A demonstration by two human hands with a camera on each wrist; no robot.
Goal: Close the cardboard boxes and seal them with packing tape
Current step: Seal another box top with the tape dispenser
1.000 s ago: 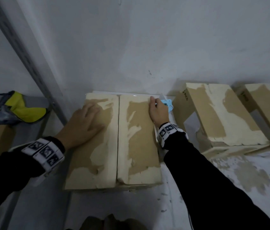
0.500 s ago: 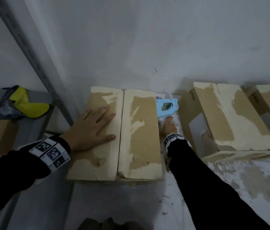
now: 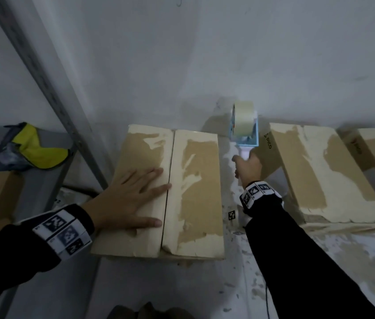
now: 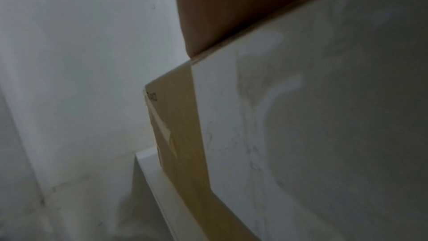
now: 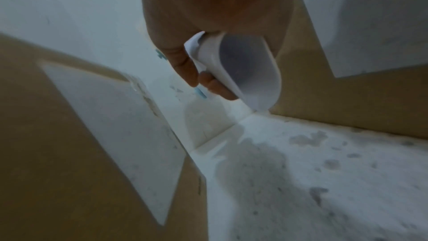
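1. While pressing left hand (image 3: 126, 199) flat and spread on box (image 3: 195, 192), keeping flaps closed; seam untaped.
2. Gripping tape dispenser (image 3: 244, 127) handle in right hand (image 3: 248, 166), raised beside box; sealing remaining.

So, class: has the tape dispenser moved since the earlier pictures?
Yes. The tape dispenser has risen from beside the box, now upright against the wall, held by the right hand.

Left hand (image 3: 131, 199) on box (image 3: 195, 192); tape dispenser (image 3: 244, 125) in right hand (image 3: 248, 168), between it and neighbouring box (image 3: 324, 171).
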